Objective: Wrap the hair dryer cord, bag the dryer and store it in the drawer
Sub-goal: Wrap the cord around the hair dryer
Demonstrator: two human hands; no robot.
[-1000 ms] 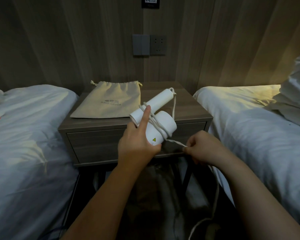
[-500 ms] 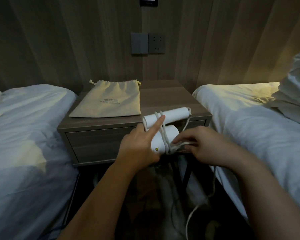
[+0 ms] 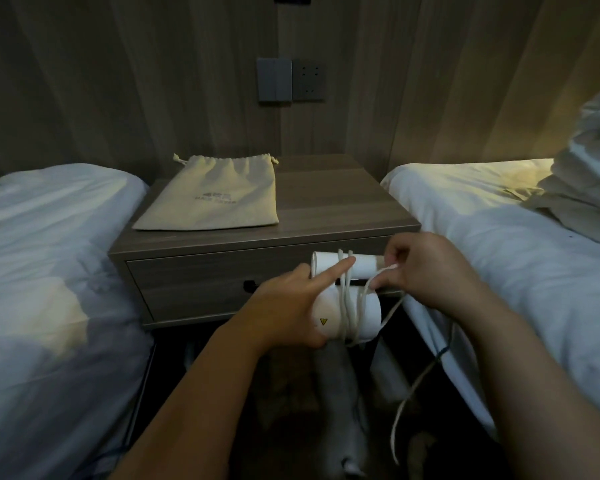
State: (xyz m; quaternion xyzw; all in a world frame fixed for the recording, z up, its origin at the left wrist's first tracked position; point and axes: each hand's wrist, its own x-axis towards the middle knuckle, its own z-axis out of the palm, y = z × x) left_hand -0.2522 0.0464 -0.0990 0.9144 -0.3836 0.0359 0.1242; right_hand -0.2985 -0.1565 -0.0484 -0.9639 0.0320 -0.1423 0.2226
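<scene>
My left hand (image 3: 288, 306) grips the white hair dryer (image 3: 362, 315) by its barrel in front of the nightstand, index finger stretched along the folded handle. Several turns of the white cord (image 3: 347, 299) run round handle and barrel. My right hand (image 3: 426, 271) pinches the cord at the dryer's right side; the loose rest of it hangs down toward the floor. A beige drawstring bag (image 3: 215, 199) lies flat on the left of the nightstand top. The drawer (image 3: 201, 289) below is closed, its dark handle partly hidden by my left hand.
The wooden nightstand (image 3: 343, 206) stands between two white beds, the left bed (image 3: 42, 289) and the right bed (image 3: 499, 237). A wall switch and socket (image 3: 291, 79) sit above it. Folded white bedding (image 3: 589, 174) is piled at far right. The floor between the beds is dark.
The dryer has come down from above the nightstand top to in front of the drawer. My right hand has carried the cord up and round it, adding turns.
</scene>
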